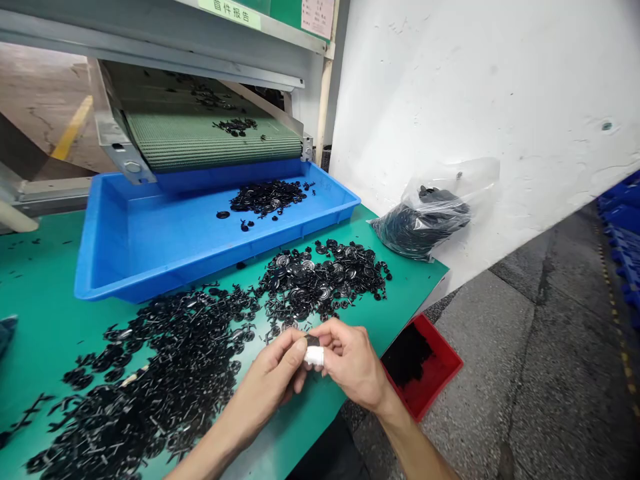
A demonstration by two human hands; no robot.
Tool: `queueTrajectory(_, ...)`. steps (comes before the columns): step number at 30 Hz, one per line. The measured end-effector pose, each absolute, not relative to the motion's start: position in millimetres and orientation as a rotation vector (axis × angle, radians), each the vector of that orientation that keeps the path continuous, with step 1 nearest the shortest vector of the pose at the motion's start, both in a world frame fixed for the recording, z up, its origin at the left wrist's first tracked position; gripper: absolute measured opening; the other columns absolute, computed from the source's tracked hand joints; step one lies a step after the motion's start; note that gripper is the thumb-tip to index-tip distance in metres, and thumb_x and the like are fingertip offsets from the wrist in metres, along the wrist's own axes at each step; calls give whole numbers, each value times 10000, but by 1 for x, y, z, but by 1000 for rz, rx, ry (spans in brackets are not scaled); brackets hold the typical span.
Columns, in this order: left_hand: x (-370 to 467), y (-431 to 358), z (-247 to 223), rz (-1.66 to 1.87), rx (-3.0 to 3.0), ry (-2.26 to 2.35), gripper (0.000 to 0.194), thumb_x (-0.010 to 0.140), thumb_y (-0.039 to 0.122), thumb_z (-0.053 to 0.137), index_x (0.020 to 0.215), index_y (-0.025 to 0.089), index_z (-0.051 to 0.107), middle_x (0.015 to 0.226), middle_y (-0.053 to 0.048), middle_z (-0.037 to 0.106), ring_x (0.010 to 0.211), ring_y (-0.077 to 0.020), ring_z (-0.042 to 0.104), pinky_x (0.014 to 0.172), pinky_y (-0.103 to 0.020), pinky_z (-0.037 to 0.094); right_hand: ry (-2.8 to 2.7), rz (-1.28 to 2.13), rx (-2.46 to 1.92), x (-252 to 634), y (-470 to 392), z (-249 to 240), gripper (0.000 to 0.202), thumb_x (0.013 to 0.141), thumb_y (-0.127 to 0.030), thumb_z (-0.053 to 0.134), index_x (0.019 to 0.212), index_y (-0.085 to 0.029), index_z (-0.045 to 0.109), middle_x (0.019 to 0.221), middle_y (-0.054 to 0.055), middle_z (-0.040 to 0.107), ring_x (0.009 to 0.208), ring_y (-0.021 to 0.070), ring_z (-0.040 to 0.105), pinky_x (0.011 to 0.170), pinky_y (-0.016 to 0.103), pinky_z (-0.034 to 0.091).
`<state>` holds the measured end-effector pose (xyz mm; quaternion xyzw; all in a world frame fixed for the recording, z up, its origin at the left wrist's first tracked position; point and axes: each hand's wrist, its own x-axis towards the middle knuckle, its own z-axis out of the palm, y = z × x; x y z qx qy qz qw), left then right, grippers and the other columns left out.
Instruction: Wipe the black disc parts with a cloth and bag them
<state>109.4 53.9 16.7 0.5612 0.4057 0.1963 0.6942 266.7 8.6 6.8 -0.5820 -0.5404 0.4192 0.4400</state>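
Over the front of the green table, my left hand (275,370) and my right hand (353,360) meet, fingers closed in a pinch. Between the fingertips is a small dark disc-like part (312,340), gripped by both hands and partly hidden. White tape (314,356) wraps the tip of my right thumb. Just beyond my hands lies a pile of black round plastic parts (320,277), some shiny. A larger heap of black parts with thin stems (170,367) spreads to the left of my left forearm.
A blue tray (210,267) with black parts sits under the end of a green conveyor belt (215,143). A clear plastic bag (425,220) of black parts leans by the white wall (450,80). On the right, below the table edge, a red bin (447,363) contains dark pieces.
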Motion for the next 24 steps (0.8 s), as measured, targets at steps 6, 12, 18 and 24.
queueTrajectory(6, 106, 55, 14, 407, 1370, 948, 399, 894, 555, 470, 671, 223, 474, 512, 55, 435, 478, -121, 337, 437, -215, 243, -1701, 801, -1458, 274, 7, 13, 334, 728, -16, 490, 923, -215, 675, 764, -24, 595, 659, 109, 535, 596, 212, 413)
queueTrajectory(12, 107, 53, 14, 452, 1277, 951, 401, 905, 537, 466, 674, 212, 494, 505, 52, 459, 449, -101, 326, 418, -207, 229, -1628, 824, -1400, 271, 16, 5, 205, 876, -108, 483, 885, -189, 671, 643, -32, 603, 594, 108, 562, 594, 213, 425)
queueTrajectory(18, 110, 53, 8, 624, 979, 894, 327, 915, 480, 502, 762, 193, 540, 497, 56, 509, 375, -55, 310, 391, -184, 193, -1836, 449, -1582, 274, 59, 12, 359, 903, -63, 401, 1124, -205, 646, 943, 39, 634, 830, 152, 610, 733, 252, 462)
queueTrajectory(24, 105, 56, 8, 712, 704, 818, 284, 856, 362, 619, 1076, 183, 616, 534, 52, 521, 401, -63, 383, 366, -147, 247, -2264, 184, -1804, 265, 95, 25, 280, 906, -80, 451, 964, -214, 690, 933, 59, 555, 741, 168, 546, 582, 252, 416)
